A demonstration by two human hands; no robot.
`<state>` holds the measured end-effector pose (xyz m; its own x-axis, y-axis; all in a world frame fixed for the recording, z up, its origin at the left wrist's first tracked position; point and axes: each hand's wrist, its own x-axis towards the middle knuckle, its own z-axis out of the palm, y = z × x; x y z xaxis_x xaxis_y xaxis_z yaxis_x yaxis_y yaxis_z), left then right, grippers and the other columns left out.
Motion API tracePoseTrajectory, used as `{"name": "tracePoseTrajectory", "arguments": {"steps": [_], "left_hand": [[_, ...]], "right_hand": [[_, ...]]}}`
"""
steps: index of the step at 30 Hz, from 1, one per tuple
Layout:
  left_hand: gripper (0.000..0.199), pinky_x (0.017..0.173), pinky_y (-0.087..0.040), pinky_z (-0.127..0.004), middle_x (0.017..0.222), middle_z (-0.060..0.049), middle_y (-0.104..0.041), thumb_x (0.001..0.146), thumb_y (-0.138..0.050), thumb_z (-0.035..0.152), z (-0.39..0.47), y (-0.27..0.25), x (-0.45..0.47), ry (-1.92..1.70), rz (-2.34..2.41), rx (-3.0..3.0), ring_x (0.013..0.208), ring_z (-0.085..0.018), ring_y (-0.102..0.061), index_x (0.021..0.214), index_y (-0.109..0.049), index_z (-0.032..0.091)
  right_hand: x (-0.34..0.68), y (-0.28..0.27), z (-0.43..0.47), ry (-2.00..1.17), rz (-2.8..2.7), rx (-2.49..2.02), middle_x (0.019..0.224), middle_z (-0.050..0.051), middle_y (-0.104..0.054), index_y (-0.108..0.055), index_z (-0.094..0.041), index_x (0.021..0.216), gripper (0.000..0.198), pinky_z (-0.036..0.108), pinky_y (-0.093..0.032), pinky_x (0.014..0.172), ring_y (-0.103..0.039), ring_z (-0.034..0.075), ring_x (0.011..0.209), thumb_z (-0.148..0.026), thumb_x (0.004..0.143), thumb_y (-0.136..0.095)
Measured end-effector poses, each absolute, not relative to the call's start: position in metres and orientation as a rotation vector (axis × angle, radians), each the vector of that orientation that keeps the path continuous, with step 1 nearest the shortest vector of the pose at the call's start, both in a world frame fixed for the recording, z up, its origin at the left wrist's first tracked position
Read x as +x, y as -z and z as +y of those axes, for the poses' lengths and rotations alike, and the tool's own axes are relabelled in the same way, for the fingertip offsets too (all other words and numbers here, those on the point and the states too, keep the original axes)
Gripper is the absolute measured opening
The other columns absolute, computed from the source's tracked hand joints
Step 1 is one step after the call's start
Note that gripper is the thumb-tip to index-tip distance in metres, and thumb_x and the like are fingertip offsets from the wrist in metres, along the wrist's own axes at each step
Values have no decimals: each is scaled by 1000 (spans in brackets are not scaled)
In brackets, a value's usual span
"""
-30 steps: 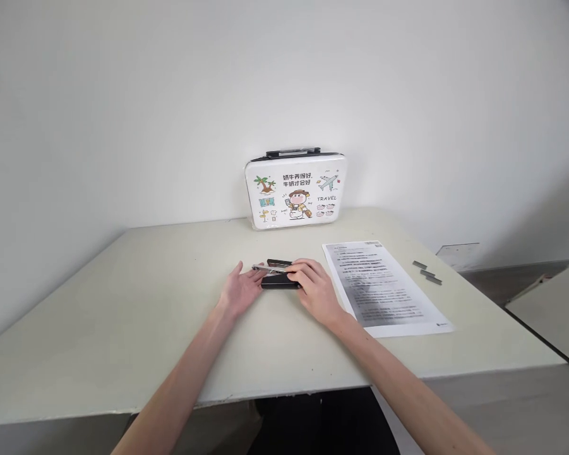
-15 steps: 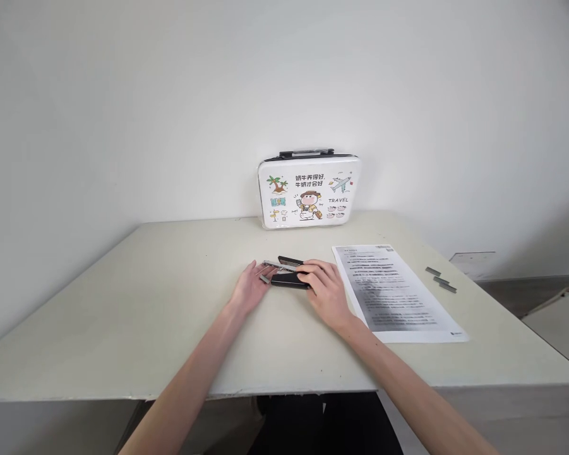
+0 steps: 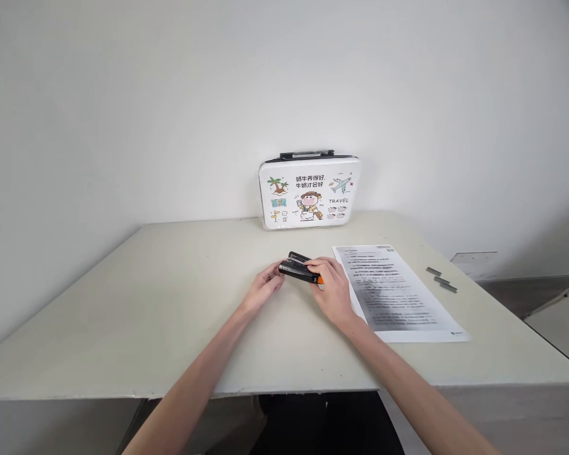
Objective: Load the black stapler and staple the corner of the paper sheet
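A black stapler [image 3: 297, 272] with a bit of orange at its near right end is held just above or on the table; I cannot tell which. My right hand [image 3: 332, 287] wraps round its right end, with the fingers over the top. My left hand [image 3: 264, 287] is closed at the stapler's left end, fingertips touching it. Whether a staple strip is also between those fingers is hidden. The stapler's top cover is lifted apart from its body.
A printed sheet [image 3: 393, 294] lies right of my right hand. Several grey staple strips [image 3: 441, 280] lie near the table's right edge. A white cartoon case [image 3: 310, 193] with a black handle stands at the back against the wall [image 3: 170, 114].
The stapler has turned and tilted in my right hand, and its silver rail no longer sticks out. My left hand has moved right and curled in; the small grey strip at its fingers is now hidden.
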<state>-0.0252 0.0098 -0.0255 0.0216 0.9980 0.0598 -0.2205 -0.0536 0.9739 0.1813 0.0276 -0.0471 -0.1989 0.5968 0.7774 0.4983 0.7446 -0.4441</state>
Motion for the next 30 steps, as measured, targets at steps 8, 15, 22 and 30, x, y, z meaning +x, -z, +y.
{"name": "tracePoseTrajectory", "arguments": {"steps": [8, 15, 22, 30], "left_hand": [[21, 51, -35, -23, 68, 5, -48, 79, -71, 13, 22, 26, -42, -1550, 829, 444, 52, -8, -38, 99, -65, 15], [10, 48, -37, -22, 67, 4, -46, 87, -68, 22, 24, 30, -50, -1590, 716, 308, 50, -8, -40, 92, -61, 18], [10, 47, -37, -22, 67, 4, -46, 88, -68, 23, 26, 37, -51, -1592, 672, 257, 49, -8, -40, 86, -60, 18], [11, 61, -52, -26, 81, -6, -64, 95, -63, 27, 26, 41, -52, -1565, 669, 237, 67, -14, -63, 95, -67, 17]], "right_hand": [[180, 49, 29, -246, -1881, -948, 113, 5, -76, -60, -26, 105, 11, 46, -48, 95, -68, 27, 103, -23, 95, -65], [173, 52, 49, -410, -1923, -1203, 98, 3, -76, -61, -27, 104, 21, 38, -51, 77, -69, 27, 90, -37, 89, -72], [130, 45, 100, -418, -1991, -1287, 92, 2, -75, -60, -27, 101, 24, 31, -46, 67, -69, 25, 82, -38, 86, -75], [66, 39, 144, -478, -2196, -1164, 95, 2, -75, -62, -24, 105, 22, 30, -47, 71, -69, 23, 85, -29, 88, -75]]}}
